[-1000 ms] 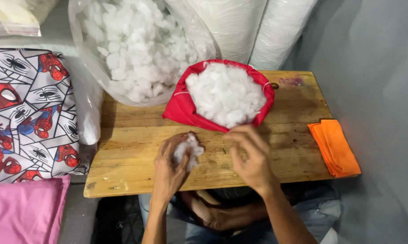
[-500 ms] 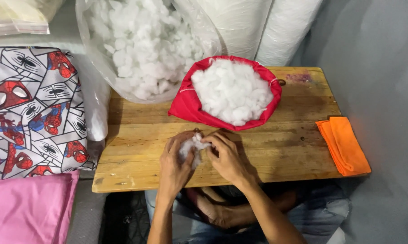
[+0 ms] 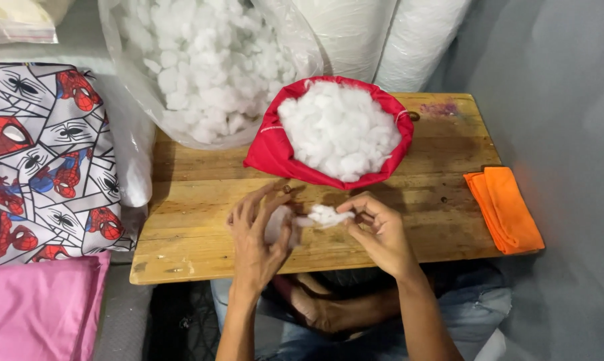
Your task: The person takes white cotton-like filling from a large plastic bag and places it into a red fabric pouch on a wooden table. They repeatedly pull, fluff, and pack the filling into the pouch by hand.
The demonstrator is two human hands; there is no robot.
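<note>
The left hand [image 3: 256, 234] and right hand [image 3: 380, 230] hold one clump of white fibrefill [image 3: 312, 218] between them, just above the wooden table [image 3: 201, 194] — fingers of each closed on an end, the tuft stretched across the gap. The step looks like teasing stuffing apart. The red fabric cover [image 3: 275, 150], heaped with fill, lies just beyond — an even pull would loosen the clump.
</note>
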